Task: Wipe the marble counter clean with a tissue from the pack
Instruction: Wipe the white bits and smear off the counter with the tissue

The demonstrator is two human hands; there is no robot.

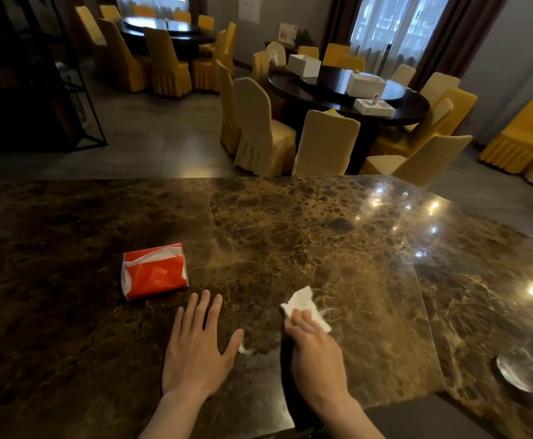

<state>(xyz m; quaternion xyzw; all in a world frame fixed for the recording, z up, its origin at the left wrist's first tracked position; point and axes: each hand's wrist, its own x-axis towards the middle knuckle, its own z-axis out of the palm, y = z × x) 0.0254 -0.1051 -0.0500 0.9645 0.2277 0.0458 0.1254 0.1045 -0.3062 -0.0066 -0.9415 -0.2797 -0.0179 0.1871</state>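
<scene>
Right hand [317, 350] presses a crumpled white tissue [306, 307] onto the marble counter [290, 236], fingers curled over it; left hand [195, 346] lies flat, fingers spread, holding nothing, just below the red tissue pack [154, 270]; tissue sits to the pack's right, apart from it; small white smear [245, 349] by left thumb, below-right of pack.

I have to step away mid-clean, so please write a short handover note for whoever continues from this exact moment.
Left hand: flat on the brown marble counter, palm down, holding nothing.
Right hand: fingers pressing a crumpled white tissue onto the counter.
Red plastic tissue pack: open, lying just beyond the left hand.
Done: tissue pulled out, wiping under way.
Left: a small white smear by the left thumb, then the remaining counter.
</scene>
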